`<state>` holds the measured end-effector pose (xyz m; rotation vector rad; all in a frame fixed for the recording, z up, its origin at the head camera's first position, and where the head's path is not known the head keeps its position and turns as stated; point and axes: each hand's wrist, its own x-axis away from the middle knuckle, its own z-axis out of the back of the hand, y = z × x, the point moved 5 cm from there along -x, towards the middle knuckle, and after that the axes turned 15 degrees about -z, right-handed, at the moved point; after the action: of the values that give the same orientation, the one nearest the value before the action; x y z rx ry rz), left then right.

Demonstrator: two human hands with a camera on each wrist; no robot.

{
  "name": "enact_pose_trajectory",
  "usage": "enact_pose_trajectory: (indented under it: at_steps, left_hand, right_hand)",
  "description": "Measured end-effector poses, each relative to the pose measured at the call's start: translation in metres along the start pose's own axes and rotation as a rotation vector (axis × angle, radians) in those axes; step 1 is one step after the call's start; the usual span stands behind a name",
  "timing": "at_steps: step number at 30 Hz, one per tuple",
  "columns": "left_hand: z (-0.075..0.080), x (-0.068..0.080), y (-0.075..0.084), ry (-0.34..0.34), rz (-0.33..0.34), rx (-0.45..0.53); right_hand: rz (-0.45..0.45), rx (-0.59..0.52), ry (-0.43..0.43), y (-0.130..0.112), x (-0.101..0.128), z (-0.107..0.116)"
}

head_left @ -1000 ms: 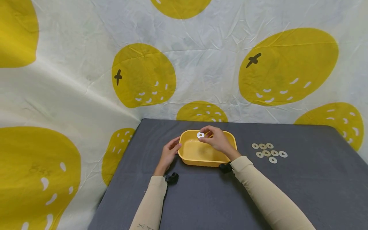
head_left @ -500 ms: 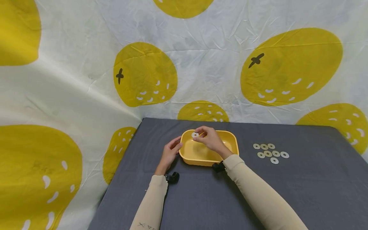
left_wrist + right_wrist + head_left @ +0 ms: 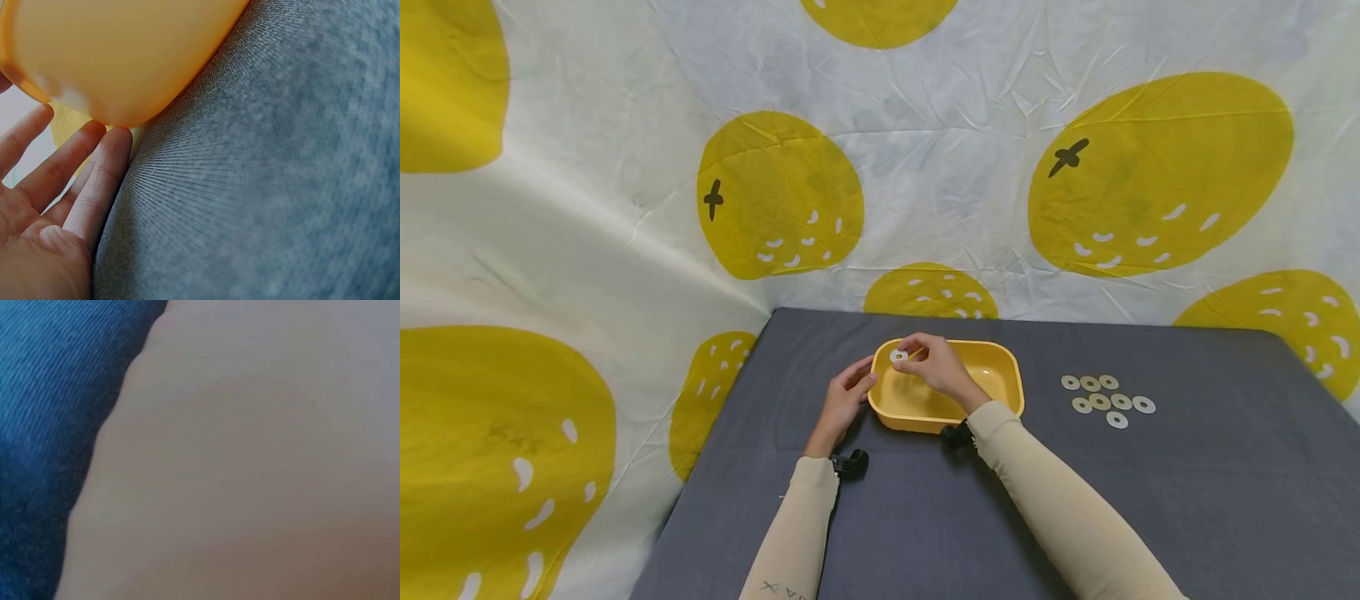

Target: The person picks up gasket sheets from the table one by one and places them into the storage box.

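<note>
A yellow rectangular plastic basin (image 3: 940, 421) stands on the dark table. Over its left part, my right hand (image 3: 942, 368) pinches a flat pale washer (image 3: 898, 356) with a hole in its centre, between thumb and fingers. Against the basin's left end rests my left hand (image 3: 842, 402). In the left wrist view its fingers (image 3: 103, 169) are nearly straight, their tips at the basin's outer wall (image 3: 137, 69). The right wrist view holds only a blurred pale surface and blue-grey cloth, so the right fingers do not show there.
Several more flat washers (image 3: 1100, 402) lie in a loose group on the dark tablecloth (image 3: 1210, 483), right of the basin. A white curtain (image 3: 940, 192) printed with yellow fruit hangs behind the table and along its left side.
My right hand has carried the washer leftward over the basin, towards its left end. The left hand has stayed at the basin's side. The view has shifted slightly.
</note>
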<state>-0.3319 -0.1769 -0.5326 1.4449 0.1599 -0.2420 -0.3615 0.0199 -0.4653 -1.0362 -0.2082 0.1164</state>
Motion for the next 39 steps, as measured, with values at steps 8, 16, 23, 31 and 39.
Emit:
enact_pose_trajectory:
  at_steps: [8, 16, 23, 31, 39]
  left_hand:
    - [0.000, 0.000, 0.000, 0.020, -0.008, 0.018]
    - [0.000, 0.000, -0.001, 0.002, -0.004, 0.037]
    - [-0.001, 0.002, 0.012, -0.029, 0.012, 0.056]
    - [-0.002, 0.008, 0.034, -0.037, 0.002, 0.055]
    - [-0.002, 0.007, 0.032, -0.033, 0.005, 0.072]
  right_hand:
    - [0.021, -0.014, -0.001, 0.009, -0.005, -0.003]
    - [0.000, 0.005, -0.008, 0.018, -0.008, -0.009]
    - [-0.017, 0.007, -0.013, 0.020, -0.009, -0.012]
    - [-0.046, -0.015, -0.034, 0.022, -0.007, -0.013]
    - [-0.059, 0.039, -0.018, 0.022, -0.007, -0.012]
